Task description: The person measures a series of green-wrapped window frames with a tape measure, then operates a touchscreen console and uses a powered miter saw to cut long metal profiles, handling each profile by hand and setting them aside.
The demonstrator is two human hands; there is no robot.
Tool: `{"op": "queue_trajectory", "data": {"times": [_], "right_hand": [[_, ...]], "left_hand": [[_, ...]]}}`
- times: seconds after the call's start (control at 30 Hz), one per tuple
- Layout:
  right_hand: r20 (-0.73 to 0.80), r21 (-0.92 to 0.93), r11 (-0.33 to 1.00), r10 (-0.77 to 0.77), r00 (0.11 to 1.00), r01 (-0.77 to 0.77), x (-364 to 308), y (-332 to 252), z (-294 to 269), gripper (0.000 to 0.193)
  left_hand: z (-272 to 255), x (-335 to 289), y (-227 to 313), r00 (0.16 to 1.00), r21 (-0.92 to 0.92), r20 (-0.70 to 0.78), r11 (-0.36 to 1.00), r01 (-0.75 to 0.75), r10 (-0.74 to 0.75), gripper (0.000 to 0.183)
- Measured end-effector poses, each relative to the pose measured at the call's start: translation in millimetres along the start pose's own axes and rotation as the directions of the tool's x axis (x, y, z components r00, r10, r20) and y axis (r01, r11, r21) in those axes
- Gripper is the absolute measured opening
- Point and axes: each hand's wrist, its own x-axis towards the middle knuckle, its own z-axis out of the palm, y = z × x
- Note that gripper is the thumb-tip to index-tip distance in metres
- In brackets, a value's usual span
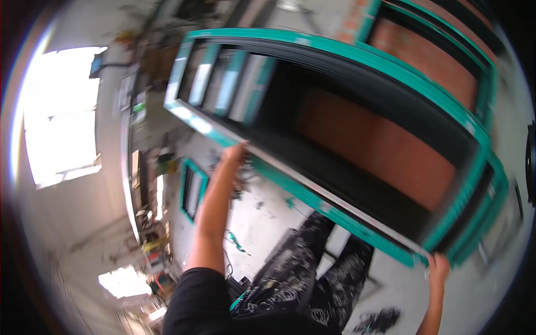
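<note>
While you look down and start at the left, a bright window [61, 111] shines, and a small green frame [183, 187] sits low down, farther off from you. Next is the big green frame [335, 199], right in front of you. Its long way slants, from up on the left to down on the right, and one long bar is on the side close to you. Your left hand [236, 151] is on that bar, partway along, so the left end sticks out well past it. That hand looks closed around the bar, but it is blurry and you cannot tell how each finger sits. Your right hand [439, 268] is at the other end, by the near right corner, and it is wrapped on the edge. They are wide apart and both touch the big green frame, which lies ahead of them, so neither is nearer. Farther right, more green frames [488, 111] show behind it.
</note>
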Motion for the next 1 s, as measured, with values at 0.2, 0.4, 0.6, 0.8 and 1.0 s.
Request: {"op": "queue_trajectory", "data": {"times": [0.2, 0.4, 0.6, 0.8, 1.0], "right_hand": [[0.138, 0.197, 0.977, 0.051, 0.989, -0.078, 30.5, -96.7, 184.4, 0.041], [-0.014, 0.356, 0.935, -0.003, 1.000, 0.008, 67.4, -122.0, 268.0, 0.043], [-0.081, 0.323, 0.944, -0.040, 0.996, 0.064, 65.9, -129.5, 280.0, 0.042], [-0.110, 0.326, 0.943, -0.037, 0.993, 0.071, 50.0, -135.4, 292.1, 0.036], [-0.156, 0.299, 0.951, -0.034, 0.987, 0.080, 50.4, -139.6, 303.6, 0.034]], "left_hand": [[-75.0, -37.9, 227.9, 0.709, 0.420, -0.645, 0.642, 0.641, -0.286, 0.028], [-80.7, -50.7, 336.4, 0.528, 0.314, -0.841, 0.689, 0.653, -0.117, 0.033], [-60.5, -39.8, 346.4, 0.487, 0.255, -0.860, 0.701, 0.667, -0.151, 0.034], [-57.0, -36.0, 356.9, 0.486, 0.258, -0.861, 0.698, 0.668, -0.147, 0.034], [-42.0, -33.4, 347.6, 0.452, 0.256, -0.887, 0.709, 0.657, -0.098, 0.034]]}}
